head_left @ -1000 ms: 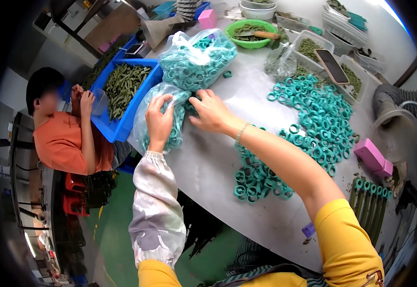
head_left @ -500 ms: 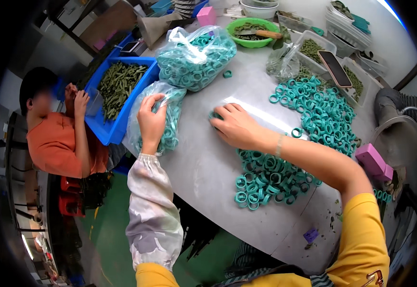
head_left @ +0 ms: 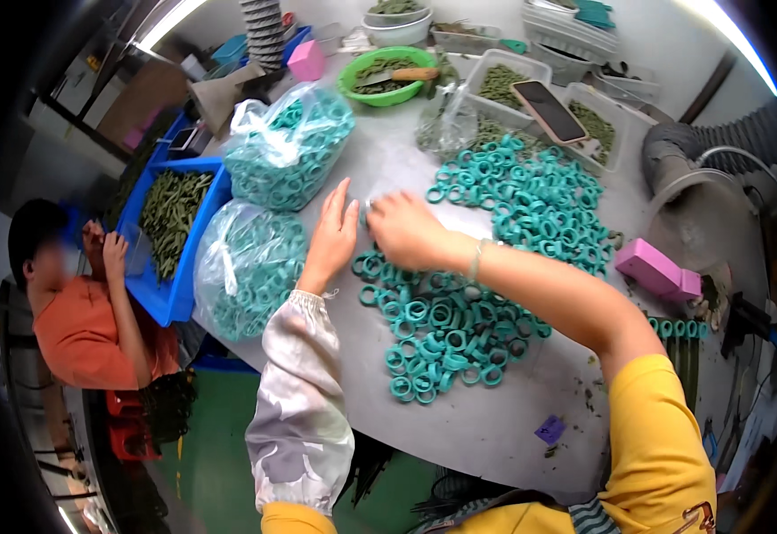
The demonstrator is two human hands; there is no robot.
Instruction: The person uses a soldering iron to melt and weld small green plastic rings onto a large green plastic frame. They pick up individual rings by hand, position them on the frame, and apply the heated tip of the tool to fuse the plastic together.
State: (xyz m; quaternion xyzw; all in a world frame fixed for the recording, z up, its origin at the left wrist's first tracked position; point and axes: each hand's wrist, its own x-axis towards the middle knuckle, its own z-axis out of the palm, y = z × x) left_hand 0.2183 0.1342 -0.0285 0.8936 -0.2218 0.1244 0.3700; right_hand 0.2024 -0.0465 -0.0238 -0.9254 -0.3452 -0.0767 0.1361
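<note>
My left hand (head_left: pixel 329 238) is open, its fingers stretched out and its edge toward the table, just right of a clear plastic bag (head_left: pixel 253 267) full of teal rings. Close beside it, my right hand (head_left: pixel 406 231) has its fingers curled down; a small pale bit shows at the fingertips, too blurred to name. Under and in front of the right wrist lies a loose pile of teal rings (head_left: pixel 442 334). A second heap of teal rings (head_left: pixel 540 200) spreads beyond the right forearm. Another filled bag (head_left: pixel 290 147) stands behind the first.
A blue crate (head_left: pixel 177 298) of green pieces sits left, by a person in orange (head_left: pixel 85 334). At the back are a green basin (head_left: pixel 379 96) with a wooden-handled knife (head_left: pixel 406 75), clear tubs and a phone (head_left: pixel 549 112). Pink blocks (head_left: pixel 655 270) and a duct hood (head_left: pixel 695 209) stand right.
My left hand has let go of the nearer bag and moved right, its fingers straightening. My right hand is now closer to it. The whole view has shifted.
</note>
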